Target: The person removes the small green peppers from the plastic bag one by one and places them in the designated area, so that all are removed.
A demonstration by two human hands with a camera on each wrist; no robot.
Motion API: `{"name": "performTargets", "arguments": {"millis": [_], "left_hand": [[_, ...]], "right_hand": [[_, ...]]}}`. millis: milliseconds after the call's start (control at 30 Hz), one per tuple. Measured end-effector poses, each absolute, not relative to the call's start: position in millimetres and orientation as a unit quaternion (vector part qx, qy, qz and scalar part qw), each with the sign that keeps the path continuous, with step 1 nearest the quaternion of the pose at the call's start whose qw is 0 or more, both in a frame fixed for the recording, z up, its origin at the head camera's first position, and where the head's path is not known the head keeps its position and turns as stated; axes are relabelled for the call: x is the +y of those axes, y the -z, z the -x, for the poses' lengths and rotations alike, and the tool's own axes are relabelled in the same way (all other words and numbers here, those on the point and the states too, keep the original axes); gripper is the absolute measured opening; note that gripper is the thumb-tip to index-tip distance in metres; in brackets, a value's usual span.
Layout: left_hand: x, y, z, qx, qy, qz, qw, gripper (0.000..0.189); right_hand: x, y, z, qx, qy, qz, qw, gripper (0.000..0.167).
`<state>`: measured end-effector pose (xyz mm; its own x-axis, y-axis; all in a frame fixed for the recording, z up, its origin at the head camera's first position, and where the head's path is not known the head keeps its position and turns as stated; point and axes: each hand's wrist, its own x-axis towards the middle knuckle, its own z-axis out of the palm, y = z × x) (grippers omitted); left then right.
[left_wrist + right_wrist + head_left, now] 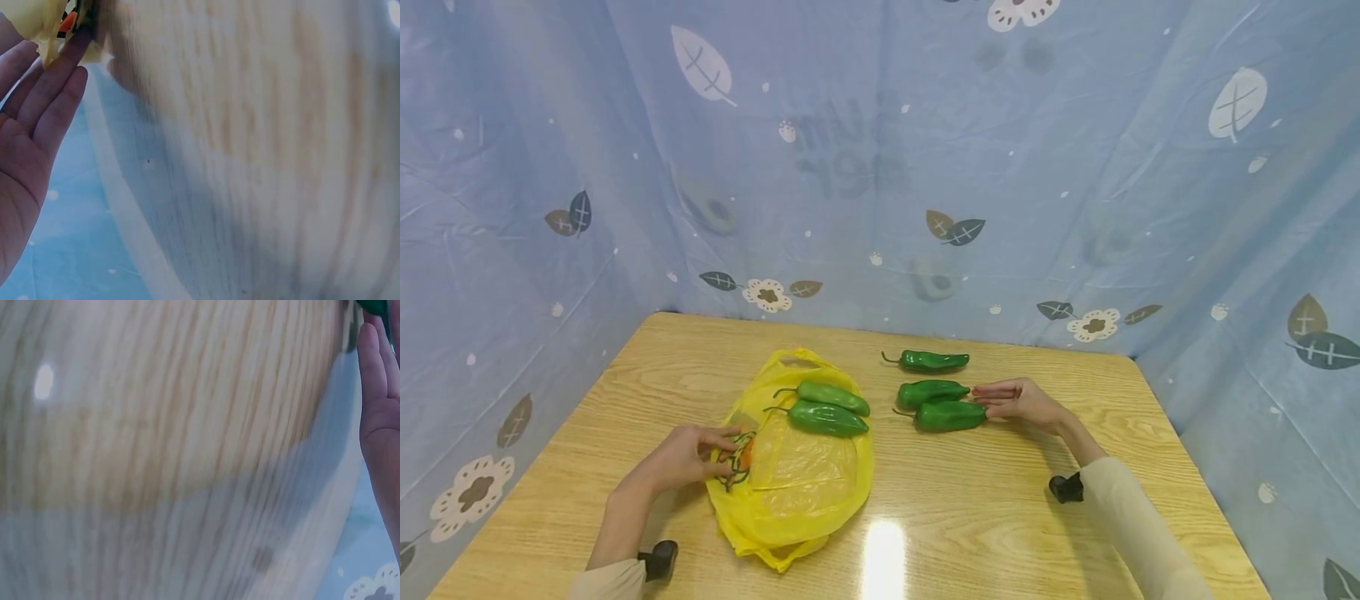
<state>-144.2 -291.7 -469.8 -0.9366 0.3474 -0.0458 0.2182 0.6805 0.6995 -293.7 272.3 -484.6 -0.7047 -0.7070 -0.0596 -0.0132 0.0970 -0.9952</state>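
Observation:
A yellow plastic bag (811,527) lies flat on the left half of the wooden table, with an orange and dark print near its left edge. My left hand (683,458) touches that edge, thumb and fingers apart; in the left wrist view its fingers are fairly straight against the plastic. Two green peppers, an upper one (833,395) and a lower one (826,418), rest on the bag. To its right lie three more: a far pepper (934,361), a middle pepper (931,392) and a near pepper (951,416). My right hand (1026,406) reaches the tips of the latter two with extended fingers.
The wooden table (992,517) has a bright light reflection at its front. A blue curtain (865,150) printed with leaves and flowers hangs behind and on both sides. Black wrist mounts show at the left wrist (659,562) and right wrist (1066,488).

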Motion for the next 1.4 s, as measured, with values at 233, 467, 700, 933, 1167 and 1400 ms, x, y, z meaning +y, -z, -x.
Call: {"name": "performTargets", "arguments": {"millis": [233, 467, 700, 933, 1167, 1400], "left_hand": [[-290, 467, 142, 0.914, -0.362, -0.165, 0.083, 0.036], [-292, 469, 143, 0.914, -0.365, -0.155, 0.091, 0.036], [-293, 469, 143, 0.914, -0.365, -0.149, 0.098, 0.036], [-292, 468, 143, 0.916, -0.359, -0.154, 0.09, 0.036], [-292, 467, 143, 0.919, -0.351, -0.155, 0.087, 0.036], [-290, 467, 142, 0.918, -0.355, -0.157, 0.087, 0.036]], "right_hand": [[282, 480, 286, 0.688, 0.629, 0.246, 0.263, 0.05], [286, 483, 278, 0.694, 0.638, 0.251, 0.219, 0.049], [280, 476, 268, 0.699, 0.641, 0.251, 0.191, 0.049], [273, 470, 258, 0.692, 0.642, 0.266, 0.196, 0.047], [265, 467, 245, 0.682, 0.646, 0.277, 0.202, 0.045], [257, 462, 231, 0.67, 0.662, 0.273, 0.195, 0.043]]}}
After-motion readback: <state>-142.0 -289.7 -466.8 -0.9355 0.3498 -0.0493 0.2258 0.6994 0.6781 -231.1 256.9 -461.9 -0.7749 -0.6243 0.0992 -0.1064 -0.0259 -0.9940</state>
